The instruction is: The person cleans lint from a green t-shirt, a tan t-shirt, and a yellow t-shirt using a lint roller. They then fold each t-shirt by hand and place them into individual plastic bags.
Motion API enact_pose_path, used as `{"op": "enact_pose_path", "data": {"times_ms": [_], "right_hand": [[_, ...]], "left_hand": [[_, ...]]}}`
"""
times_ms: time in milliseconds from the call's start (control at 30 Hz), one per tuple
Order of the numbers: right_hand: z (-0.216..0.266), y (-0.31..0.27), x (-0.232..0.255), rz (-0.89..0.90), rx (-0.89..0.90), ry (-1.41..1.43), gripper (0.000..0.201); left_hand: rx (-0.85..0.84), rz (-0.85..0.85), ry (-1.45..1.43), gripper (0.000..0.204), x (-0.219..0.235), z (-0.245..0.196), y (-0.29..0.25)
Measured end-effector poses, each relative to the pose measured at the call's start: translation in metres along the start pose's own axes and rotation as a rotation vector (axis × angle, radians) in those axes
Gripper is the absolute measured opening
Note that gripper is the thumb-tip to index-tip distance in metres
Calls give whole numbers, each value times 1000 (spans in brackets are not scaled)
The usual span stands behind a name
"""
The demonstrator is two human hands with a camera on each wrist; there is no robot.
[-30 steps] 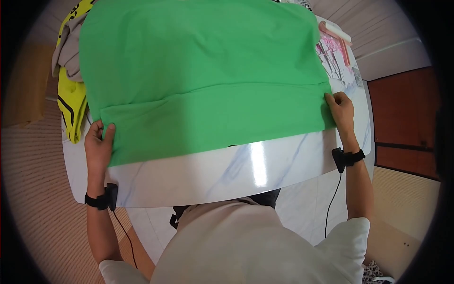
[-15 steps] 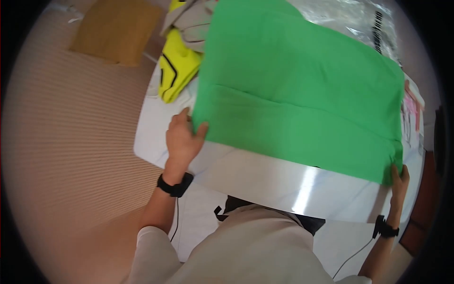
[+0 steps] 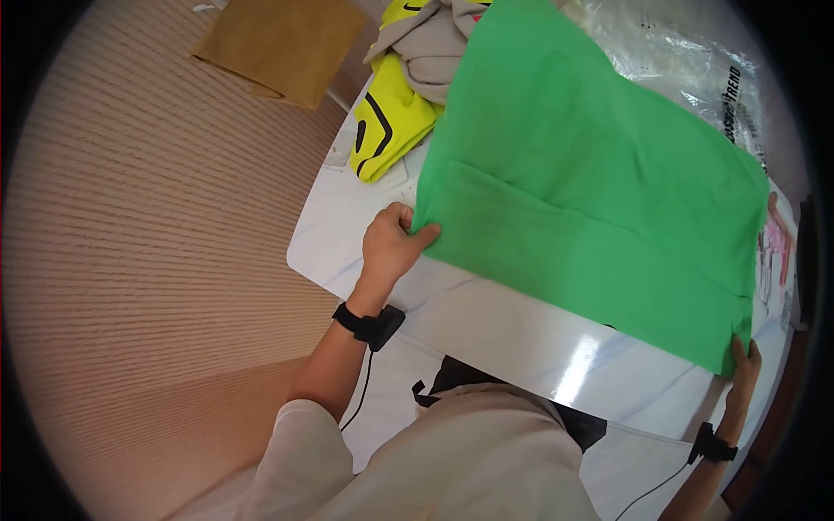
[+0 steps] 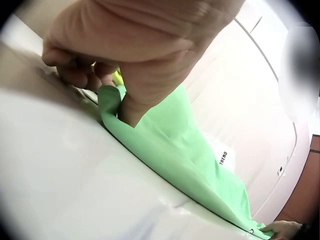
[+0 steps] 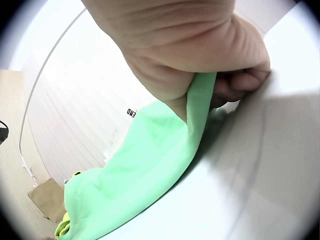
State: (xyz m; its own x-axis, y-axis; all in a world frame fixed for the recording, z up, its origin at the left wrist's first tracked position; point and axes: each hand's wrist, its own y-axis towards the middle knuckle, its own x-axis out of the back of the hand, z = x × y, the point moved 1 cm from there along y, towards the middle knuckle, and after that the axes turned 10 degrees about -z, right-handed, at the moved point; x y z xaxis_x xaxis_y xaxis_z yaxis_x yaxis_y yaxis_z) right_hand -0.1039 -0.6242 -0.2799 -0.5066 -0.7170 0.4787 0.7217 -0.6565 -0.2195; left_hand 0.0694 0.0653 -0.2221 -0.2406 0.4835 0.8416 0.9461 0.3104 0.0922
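Observation:
A green cloth [image 3: 599,174] lies spread over the white marbled table [image 3: 486,300], a crease running across it near the front edge. At its near left corner my left hand [image 3: 395,243] pinches the fabric between thumb and curled fingers; the left wrist view shows the thumb on top of the green fabric [image 4: 170,145]. My right hand [image 3: 744,373] pinches the near right corner, and in the right wrist view the cloth edge [image 5: 200,100] rises between thumb and fingers.
Yellow-and-black clothing [image 3: 391,122] and a greyish-beige garment [image 3: 430,52] lie at the table's back left. A clear printed plastic bag [image 3: 686,78] is behind the cloth. Pink-and-white papers [image 3: 769,252] sit at the right edge. A brown paper bag [image 3: 282,48] stands beyond the table's left side.
The head view has swung left, so the table appears turned and shifted right. Half a second ago the left hand's fingers were more spread at the corner; now they pinch it. The right hand keeps its corner.

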Motion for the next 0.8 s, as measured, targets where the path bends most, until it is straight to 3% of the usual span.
{"op": "enact_pose_path", "data": {"times_ms": [133, 233, 367, 633, 800], "right_hand": [[3, -9, -5, -44, 39, -5, 29], [6, -20, -4, -59, 70, 47, 27], [12, -50, 0, -79, 90, 123, 23], [-13, -105, 40, -8, -58, 30, 10], [-14, -118, 51, 52, -17, -161, 9]], "left_hand": [[79, 48, -252, 25, -14, -2, 3], [49, 13, -294, 19, -16, 12, 3], [79, -19, -558, 20, -3, 24, -10], [171, 127, -489, 23, 32, 48, -75], [176, 227, -312, 24, 42, 56, -105]]}}
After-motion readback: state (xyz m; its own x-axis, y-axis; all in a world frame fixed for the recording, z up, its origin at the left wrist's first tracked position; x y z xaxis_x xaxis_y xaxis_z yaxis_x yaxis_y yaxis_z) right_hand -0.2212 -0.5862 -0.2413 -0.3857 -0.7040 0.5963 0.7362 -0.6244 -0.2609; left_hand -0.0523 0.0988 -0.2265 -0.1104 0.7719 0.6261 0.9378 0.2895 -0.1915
